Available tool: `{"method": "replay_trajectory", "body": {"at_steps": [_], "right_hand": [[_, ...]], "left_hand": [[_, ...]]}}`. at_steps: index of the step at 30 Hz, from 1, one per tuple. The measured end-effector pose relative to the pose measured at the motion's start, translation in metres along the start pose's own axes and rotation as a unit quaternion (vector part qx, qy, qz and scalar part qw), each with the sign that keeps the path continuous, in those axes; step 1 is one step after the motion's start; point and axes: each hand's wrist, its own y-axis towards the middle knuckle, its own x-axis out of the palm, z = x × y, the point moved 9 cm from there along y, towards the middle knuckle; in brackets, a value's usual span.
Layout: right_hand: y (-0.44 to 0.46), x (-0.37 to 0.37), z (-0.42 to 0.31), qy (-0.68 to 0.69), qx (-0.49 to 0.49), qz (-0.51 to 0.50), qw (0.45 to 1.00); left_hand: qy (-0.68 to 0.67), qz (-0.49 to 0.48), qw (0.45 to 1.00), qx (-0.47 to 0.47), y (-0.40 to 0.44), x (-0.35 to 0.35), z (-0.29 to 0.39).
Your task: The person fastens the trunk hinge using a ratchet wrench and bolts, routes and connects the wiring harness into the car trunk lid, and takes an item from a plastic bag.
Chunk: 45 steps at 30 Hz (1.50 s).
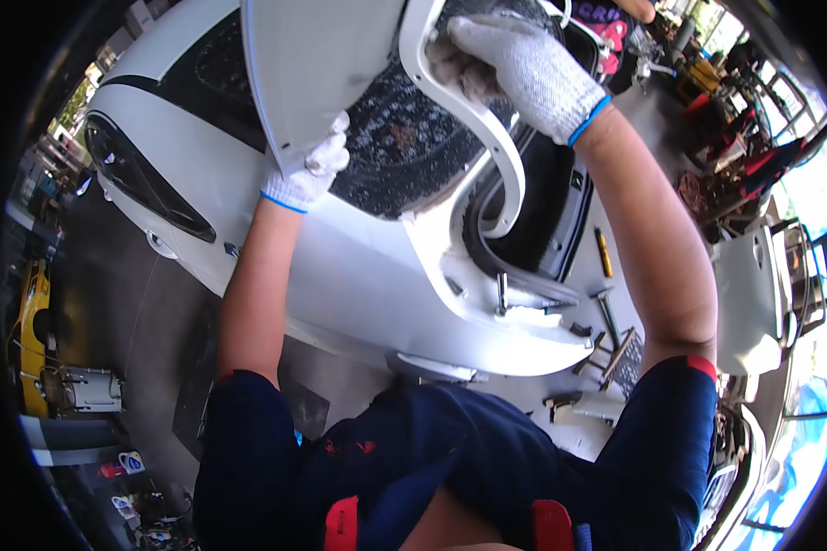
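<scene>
A raised white car panel (326, 55), which looks like a trunk lid, stands over the rear of a white car (358, 266). My left hand (311, 167), in a white knit glove with a blue cuff, is closed on the panel's lower edge. A white curved hinge arm (496, 138) bends from the panel down into the trunk opening (542, 207). Beside that arm is my right hand (524, 69), gloved alike, its soiled fingers curled. What they grip, if anything, is hidden. Behind the panel lies a speckled rear window (404, 129).
On the floor to the right lie a yellow-handled tool (604, 253), a hammer (606, 312) and other tools. Another person's hand (639, 9) shows at the top edge. A white panel (749, 298) stands far right. Yellow equipment (35, 335) is at the left.
</scene>
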Motion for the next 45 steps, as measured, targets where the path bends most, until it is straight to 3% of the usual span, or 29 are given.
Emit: {"method": "replay_trajectory", "body": {"at_steps": [3, 5, 7, 8, 10, 11, 13, 17, 20, 21, 25, 29, 32, 33, 35, 38, 45], "right_hand": [[-0.026, 0.003, -0.02, -0.03, 0.019, 0.01, 0.999], [-0.044, 0.005, -0.034, -0.146, -0.142, 0.016, 0.979], [-0.064, 0.005, -0.032, -0.148, -0.059, 0.07, 0.985], [-0.079, 0.011, -0.026, -0.292, -0.233, 0.116, 0.92], [-0.116, 0.039, -0.025, -0.287, -0.215, 0.064, 0.931], [-0.133, 0.065, -0.01, -0.307, -0.19, -0.046, 0.931], [-0.169, 0.108, 0.043, -0.46, -0.076, -0.214, 0.858], [-0.183, 0.139, 0.083, -0.507, -0.086, -0.236, 0.825], [-0.178, 0.146, 0.095, -0.473, -0.062, -0.242, 0.845], [-0.178, 0.146, 0.091, -0.477, -0.095, -0.212, 0.848], [-0.172, 0.144, 0.091, -0.398, -0.076, -0.236, 0.883], [-0.158, 0.104, 0.05, -0.28, -0.041, -0.172, 0.944], [-0.128, 0.047, -0.011, -0.096, -0.1, -0.05, 0.989], [-0.115, 0.027, -0.024, -0.046, -0.22, 0.025, 0.974], [-0.079, -0.001, -0.024, 0.112, -0.17, 0.08, 0.976], [-0.031, -0.026, -0.036, 0.224, -0.19, 0.145, 0.945], [0.001, -0.032, -0.024, 0.339, -0.212, 0.168, 0.901]], "left_hand": [[0.021, -0.028, 0.999, -0.007, 0.002, -0.007, 0.001], [0.023, -0.045, 0.999, -0.007, 0.002, -0.006, 0.002], [0.016, -0.04, 0.999, 0.001, 0.009, -0.006, 0.003], [0.017, -0.039, 0.999, 0.0, 0.008, -0.008, 0.002], [0.011, -0.022, 1.0, 0.01, 0.005, -0.009, 0.004], [0.008, -0.019, 1.0, 0.007, 0.006, -0.009, 0.003], [0.004, -0.012, 1.0, 0.003, 0.005, -0.011, 0.004], [-0.033, -0.012, 0.999, -0.01, 0.008, -0.017, 0.002], [-0.065, 0.046, 0.997, -0.019, 0.004, -0.021, 0.0], [-0.069, 0.043, 0.997, -0.019, 0.006, -0.022, 0.001], [-0.106, 0.028, 0.994, -0.013, 0.007, -0.011, 0.0], [-0.063, 0.058, 0.996, 0.017, 0.005, -0.006, 0.002], [-0.039, 0.021, 0.999, 0.009, 0.001, -0.005, 0.0], [-0.031, 0.019, 0.999, 0.008, 0.001, -0.003, 0.001], [-0.022, 0.009, 1.0, -0.004, 0.001, -0.013, 0.0], [-0.028, 0.009, 1.0, -0.001, -0.002, -0.004, 0.0], [-0.035, 0.023, 0.999, 0.003, -0.003, -0.002, -0.002]]}}
